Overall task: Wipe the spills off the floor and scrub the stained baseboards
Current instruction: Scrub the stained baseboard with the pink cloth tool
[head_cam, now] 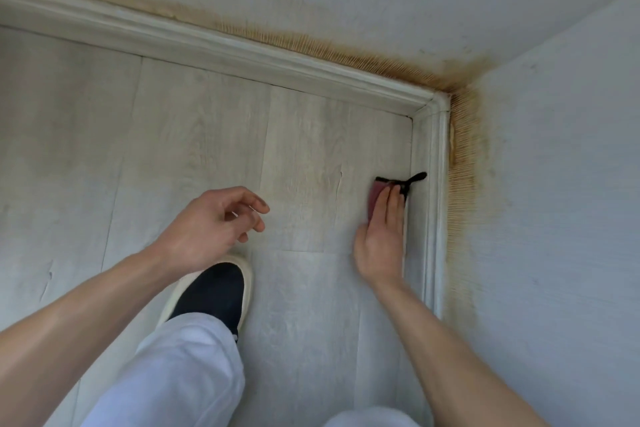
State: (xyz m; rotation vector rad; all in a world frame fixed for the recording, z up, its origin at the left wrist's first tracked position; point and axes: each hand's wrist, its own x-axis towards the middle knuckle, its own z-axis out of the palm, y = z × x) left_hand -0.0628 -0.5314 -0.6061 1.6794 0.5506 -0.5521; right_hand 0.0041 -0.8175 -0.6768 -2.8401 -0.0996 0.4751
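Right hand: your right hand lies flat, fingers straight, pressing a dark red cloth against the floor just beside the right-side baseboard; the grip is open, nothing curled round the cloth
Left hand: your left hand hangs above the floor with fingers loosely curled; its grip holds nothing
Cloth: mostly hidden under your fingers; a black edge and a black loop stick out at the fingertips, the loop lying on the baseboard
Baseboards: pale moulding meets in the corner; a brown stain runs along the wall just above both runs
Foot: your black shoe with a white sole stands on the floor below your left hand
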